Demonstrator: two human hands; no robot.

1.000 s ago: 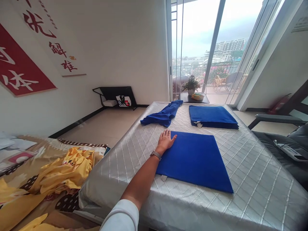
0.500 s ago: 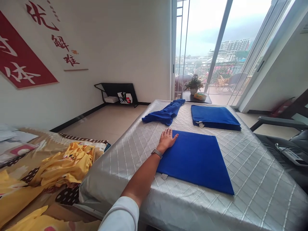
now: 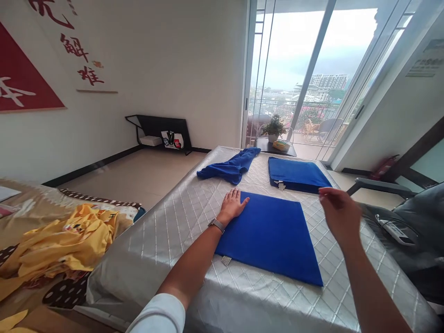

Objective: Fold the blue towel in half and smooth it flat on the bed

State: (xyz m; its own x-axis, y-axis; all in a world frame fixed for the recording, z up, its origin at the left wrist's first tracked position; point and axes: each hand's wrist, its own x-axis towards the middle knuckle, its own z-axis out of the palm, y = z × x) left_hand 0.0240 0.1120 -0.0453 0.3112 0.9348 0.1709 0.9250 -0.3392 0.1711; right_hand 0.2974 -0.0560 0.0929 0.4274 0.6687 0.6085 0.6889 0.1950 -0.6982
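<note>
A folded blue towel [image 3: 274, 236] lies flat on the silver quilted mattress [image 3: 173, 231]. My left hand [image 3: 233, 205] rests flat, fingers stretched out, on the towel's far left corner. My right hand [image 3: 340, 213] hovers above the towel's right edge, empty, its fingers loosely curled and blurred. Behind lie another folded blue towel [image 3: 296, 174] and a crumpled blue towel [image 3: 231, 166].
Yellow clothes [image 3: 58, 240] lie on a patterned bed at the left. A dark chair with a remote [image 3: 395, 231] stands at the right. A small table with a potted plant [image 3: 274, 128] sits by the glass balcony doors. A black rack [image 3: 157, 132] stands against the far wall.
My right hand has come into view from the right, above the towel's right edge. The left hand stays on the towel's corner. The view has shifted slightly.
</note>
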